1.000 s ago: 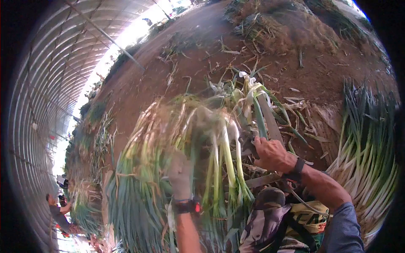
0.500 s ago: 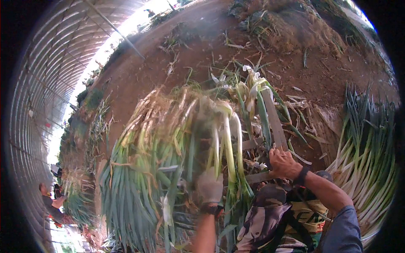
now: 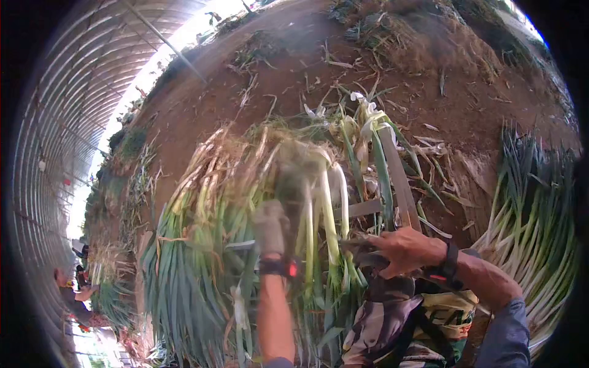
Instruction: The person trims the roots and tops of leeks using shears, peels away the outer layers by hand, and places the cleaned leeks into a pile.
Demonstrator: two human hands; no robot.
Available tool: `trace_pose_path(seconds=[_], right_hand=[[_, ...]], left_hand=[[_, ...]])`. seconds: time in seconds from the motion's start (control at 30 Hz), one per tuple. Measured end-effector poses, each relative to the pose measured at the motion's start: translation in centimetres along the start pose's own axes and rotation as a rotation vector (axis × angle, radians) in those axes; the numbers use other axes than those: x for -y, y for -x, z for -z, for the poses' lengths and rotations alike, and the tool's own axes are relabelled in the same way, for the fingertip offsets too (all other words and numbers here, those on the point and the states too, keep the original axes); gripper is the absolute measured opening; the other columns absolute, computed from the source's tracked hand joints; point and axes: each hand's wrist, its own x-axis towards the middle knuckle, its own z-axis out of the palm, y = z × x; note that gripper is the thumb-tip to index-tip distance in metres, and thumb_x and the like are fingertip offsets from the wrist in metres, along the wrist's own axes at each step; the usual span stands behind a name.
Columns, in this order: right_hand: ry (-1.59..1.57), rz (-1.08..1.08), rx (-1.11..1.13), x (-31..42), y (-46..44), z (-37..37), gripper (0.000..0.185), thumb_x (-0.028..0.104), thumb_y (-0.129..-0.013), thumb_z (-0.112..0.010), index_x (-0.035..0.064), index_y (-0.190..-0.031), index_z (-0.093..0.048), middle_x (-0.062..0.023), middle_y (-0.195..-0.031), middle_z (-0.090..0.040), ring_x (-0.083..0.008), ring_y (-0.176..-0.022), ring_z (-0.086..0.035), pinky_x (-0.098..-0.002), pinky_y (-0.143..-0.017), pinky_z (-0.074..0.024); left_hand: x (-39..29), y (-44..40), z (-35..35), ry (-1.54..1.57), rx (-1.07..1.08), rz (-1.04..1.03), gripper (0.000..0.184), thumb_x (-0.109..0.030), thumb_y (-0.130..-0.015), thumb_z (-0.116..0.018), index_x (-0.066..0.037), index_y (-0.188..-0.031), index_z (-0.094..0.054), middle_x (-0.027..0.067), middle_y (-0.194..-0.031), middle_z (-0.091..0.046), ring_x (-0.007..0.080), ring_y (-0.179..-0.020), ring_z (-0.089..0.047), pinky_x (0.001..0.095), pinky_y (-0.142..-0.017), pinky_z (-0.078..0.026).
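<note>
My left hand (image 3: 270, 230), in a pale glove and smeared by motion, is over the heap of long green onions (image 3: 184, 270) beside several peeled stalks. I cannot make out its fingers or whether anything is in them. Those peeled green onions (image 3: 325, 214) have white-green stems and lie with roots away from me, against the unpeeled heap. My right hand (image 3: 411, 251) is bare, fingers stretched leftward above my lap, near the wooden bar (image 3: 397, 175). Its fingertips blur into a dark patch, and I see nothing held. Peeled-off leaves (image 3: 371, 116) hang over the bar's far end.
On the right lies a pile of cleaned green onions (image 3: 527, 233). Brown soil (image 3: 282, 80) with scattered leaf scraps stretches ahead, towards a heap of dry trimmings (image 3: 423, 37). Another person (image 3: 76, 294) is at the far left beside more onions, under a ribbed tunnel roof (image 3: 67, 110).
My left hand has moved left and away from me, off the peeled stalks. My right hand has left the end of the wooden bar, and its fingers now stretch left.
</note>
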Motion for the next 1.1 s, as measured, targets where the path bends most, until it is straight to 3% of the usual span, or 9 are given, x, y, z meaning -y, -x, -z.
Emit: trace_pose_path(seconds=[0.07,0.2,0.3,0.5,0.63,0.73,0.83,1.0,1.1], right_hand=[[-0.016,0.04,0.179,0.8,-1.7,0.1,0.056,0.032,-0.069,-0.084,-0.0031,-0.106,-0.059,-0.0212,-0.089,-0.07,-0.0451,-0.081,-0.07,-0.0522,-0.069,-0.0565],[0.088,-0.039,0.189,-0.8,-3.9,-1.4,0.061,0.035,-0.074,-0.081,-0.0043,-0.115,-0.058,-0.0247,-0.095,-0.069,-0.0447,-0.085,-0.07,-0.0529,-0.074,-0.0566],[0.145,-0.092,-0.207,-2.3,-3.4,-2.5,0.053,0.031,-0.073,-0.077,-0.0088,-0.104,-0.059,-0.0237,-0.088,-0.07,-0.0442,-0.081,-0.071,-0.0513,-0.071,-0.0568],[0.233,-0.337,-0.14,-5.8,-1.6,-4.4,0.065,0.038,-0.072,-0.081,-0.0068,-0.112,-0.056,-0.0245,-0.099,-0.068,-0.0446,-0.09,-0.068,-0.0508,-0.078,-0.0556],[0.279,-0.4,-0.161,-7.3,-0.8,-6.4,0.066,0.036,-0.073,-0.082,-0.0075,-0.115,-0.055,-0.0246,-0.108,-0.065,-0.0423,-0.101,-0.066,-0.0505,-0.086,-0.0541],[0.529,-0.262,-0.198,-7.0,-1.2,-6.8,0.066,0.032,-0.08,-0.079,-0.0122,-0.122,-0.055,-0.0241,-0.11,-0.067,-0.0418,-0.106,-0.065,-0.0522,-0.087,-0.0539],[0.383,-0.053,-0.358,-6.6,-3.2,-7.3,0.056,0.032,-0.083,-0.077,-0.0069,-0.118,-0.057,-0.0222,-0.108,-0.067,-0.0419,-0.109,-0.063,-0.0528,-0.087,-0.0531],[-0.157,-0.297,-0.266,-6.7,-8.7,-7.8,0.044,0.033,-0.086,-0.076,-0.0038,-0.1,-0.057,-0.0236,-0.093,-0.068,-0.0443,-0.091,-0.065,-0.0539,-0.08,-0.0536],[-0.479,-0.354,-0.306,-8.3,-10.8,-9.4,0.05,0.037,-0.087,-0.077,-0.0067,-0.099,-0.058,-0.0223,-0.08,-0.067,-0.0393,-0.077,-0.067,-0.0508,-0.07,-0.0548]], left_hand=[[-4.3,-0.5,0.1,0.308,-0.149,-0.109,0.019,-0.01,-0.097,-0.066,-0.005,-0.114,-0.071,0.0038,-0.094,-0.072,0.0134,-0.08,-0.07,0.0312,-0.064,-0.054],[3.8,-0.5,1.2,-0.026,0.01,-0.086,0.027,-0.013,-0.095,-0.07,-0.001,-0.12,-0.07,0.0048,-0.098,-0.072,0.0114,-0.086,-0.066,0.0298,-0.078,-0.054],[6.5,4.4,-0.1,-0.445,-0.008,-0.192,0.03,-0.02,-0.094,-0.072,-0.001,-0.117,-0.073,0.0103,-0.102,-0.075,0.0203,-0.092,-0.07,0.034,-0.085,-0.056],[10.0,7.8,-0.7,-0.723,0.09,-0.172,0.044,-0.033,-0.088,-0.077,0.001,-0.115,-0.075,0.0226,-0.119,-0.073,0.0388,-0.111,-0.069,0.0444,-0.097,-0.054],[10.1,7.1,-0.6,-0.684,0.141,-0.022,0.055,-0.043,-0.082,-0.081,0.001,-0.115,-0.075,0.0234,-0.119,-0.072,0.0403,-0.111,-0.068,0.0453,-0.098,-0.053],[11.5,6.3,-0.9,-0.75,0.171,-0.004,0.061,-0.05,-0.078,-0.082,0.001,-0.113,-0.075,0.0246,-0.117,-0.071,0.0414,-0.107,-0.068,0.0464,-0.095,-0.054],[12.4,6.1,-1.2,-0.89,0.189,-0.069,0.062,-0.053,-0.077,-0.082,-0.001,-0.111,-0.076,0.0255,-0.113,-0.071,0.0423,-0.103,-0.068,0.0482,-0.089,-0.055],[15.7,5.4,-1.0,-0.863,0.152,-0.235,0.053,-0.05,-0.079,-0.081,-0.003,-0.105,-0.077,0.0245,-0.099,-0.071,0.0429,-0.094,-0.069,0.0502,-0.082,-0.056],[13.1,5.8,-2.0,-0.928,0.179,-0.109,0.049,-0.047,-0.082,-0.08,-0.002,-0.103,-0.078,0.024,-0.093,-0.071,0.0424,-0.091,-0.07,0.0504,-0.082,-0.056]])
